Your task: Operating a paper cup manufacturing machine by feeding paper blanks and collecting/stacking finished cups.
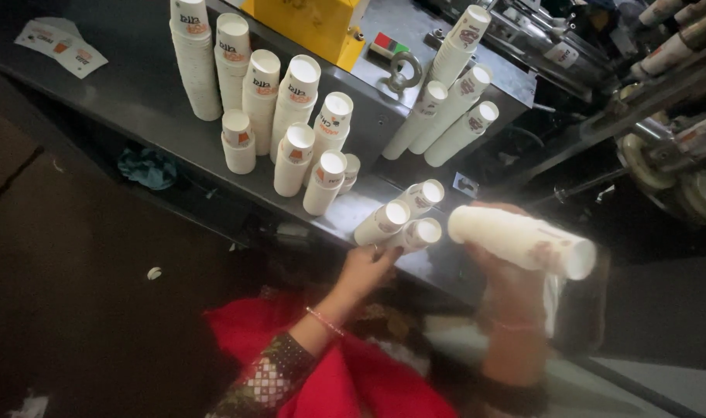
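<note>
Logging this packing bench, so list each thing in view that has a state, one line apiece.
Left hand: closed around lying cup stacks.
Right hand: gripping a long cup stack, blurred.
Long cup stack: held sideways, off the bench.
Lying cup stacks: three, on their sides at the bench edge.
Standing cup stacks: upside down, upright, grouped.
Leaning cup stacks: tilted against the machine.
Flat cup sheets: lying flat, unrolled.

cup stacks (pixel 291 116) crowd bench, front edge (pixel 175 155) free

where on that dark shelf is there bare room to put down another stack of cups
Bare shelf lies between the flat paper blanks and the upright cup stacks. Crowded from those stacks to the tipped stacks by the left hand.
</note>
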